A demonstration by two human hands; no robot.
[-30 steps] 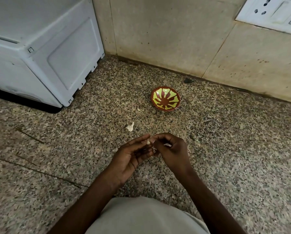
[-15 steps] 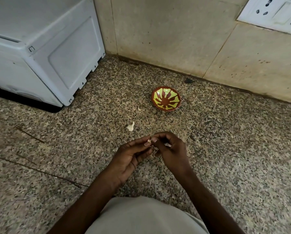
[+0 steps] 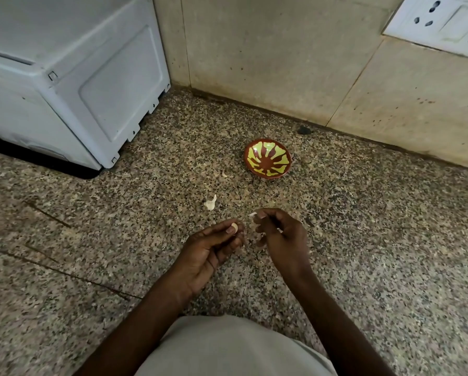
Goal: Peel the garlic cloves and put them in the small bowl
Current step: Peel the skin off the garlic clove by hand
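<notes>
Hands apart now; half a second ago they met fingertip to fingertip over one clove, and a second ago the same.

Left hand (image 3: 211, 248): palm turned up, thumb and forefinger pressed on a pale garlic clove (image 3: 234, 227), which sits at the fingertips. The left grip is pinching the clove. The clove looks smooth and bare on its visible face; cannot tell whether any skin clings underneath.

Right hand (image 3: 279, 234): has drawn away to the right of the left grip, with a gap of table (image 3: 390, 253) showing between the two. Fingers curled, thumb and forefinger pinching a thin white scrap of peel (image 3: 252, 214) that juts out to the left from the fingertips. The right grip is pinching the peel.

Small bowl (image 3: 268, 160): red-brown with yellow-green pattern, beyond the right grip and well apart from it, near the wall. No clove seen inside it. Unmoved since the earlier frames.

Loose husk (image 3: 210, 203): on the table just beyond the left grip, same spot as before. A smaller flake (image 3: 224, 174) lies farther off, between that husk and the bowl.

White appliance (image 3: 72, 85): far beyond and left of the left grip. Wall socket (image 3: 441, 23): far beyond and right of the right grip.
</notes>
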